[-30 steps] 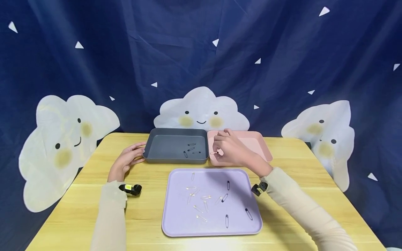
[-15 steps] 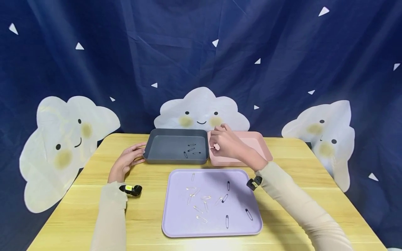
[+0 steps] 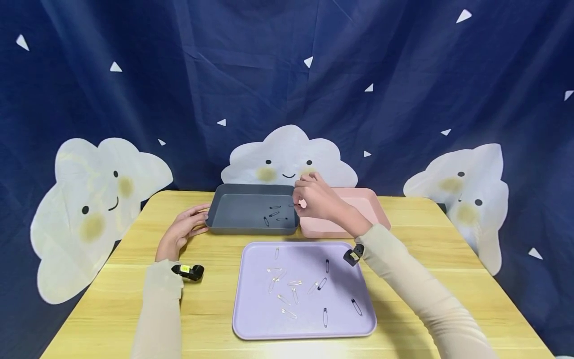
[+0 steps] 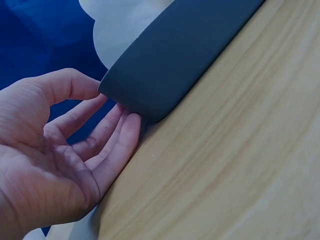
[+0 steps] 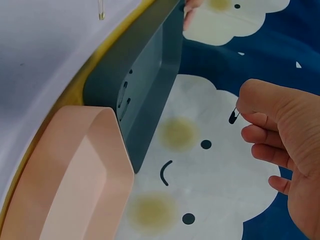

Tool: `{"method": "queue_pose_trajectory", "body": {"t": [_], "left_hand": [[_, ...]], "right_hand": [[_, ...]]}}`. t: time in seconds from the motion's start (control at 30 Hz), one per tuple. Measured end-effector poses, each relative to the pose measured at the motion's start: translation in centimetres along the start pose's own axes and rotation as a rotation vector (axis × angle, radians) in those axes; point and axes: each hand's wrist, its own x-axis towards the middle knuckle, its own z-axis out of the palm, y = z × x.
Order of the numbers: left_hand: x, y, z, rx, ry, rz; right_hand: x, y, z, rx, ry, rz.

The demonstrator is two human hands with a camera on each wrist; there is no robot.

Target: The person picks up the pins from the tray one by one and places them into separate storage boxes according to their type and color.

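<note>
My right hand pinches a black safety pin between thumb and fingertip, above the right end of the dark grey tray. Its other fingers are curled loosely. Several black safety pins lie in that tray's right half. At the tray's left end is my left hand; in the left wrist view its thumb meets the rim and its relaxed fingers rest against the end wall. A lilac tray in front bears several gold safety pins and more black safety pins.
A pink tray stands against the grey tray's right side, partly under my right forearm. All the trays sit on a light wooden table. Behind it hangs a dark blue curtain with white clouds.
My right hand has moved left and slightly up with the black safety pin, from over the pink tray to the grey tray's right edge. My left hand has stayed at the grey tray's end.
</note>
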Motion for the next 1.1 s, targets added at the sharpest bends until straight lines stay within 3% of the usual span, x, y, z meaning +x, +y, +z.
{"method": "queue_pose_trajectory", "body": {"t": [0.63, 1.1], "left_hand": [[0.1, -0.1, 0.1, -0.003, 0.012, 0.009], [0.2, -0.4, -0.1, 0.002, 0.015, 0.023]], "right_hand": [[1.6, 0.2, 1.3, -0.006, -0.048, 0.018], [4.9, -0.2, 3.1, -0.045, -0.085, -0.008]]}}
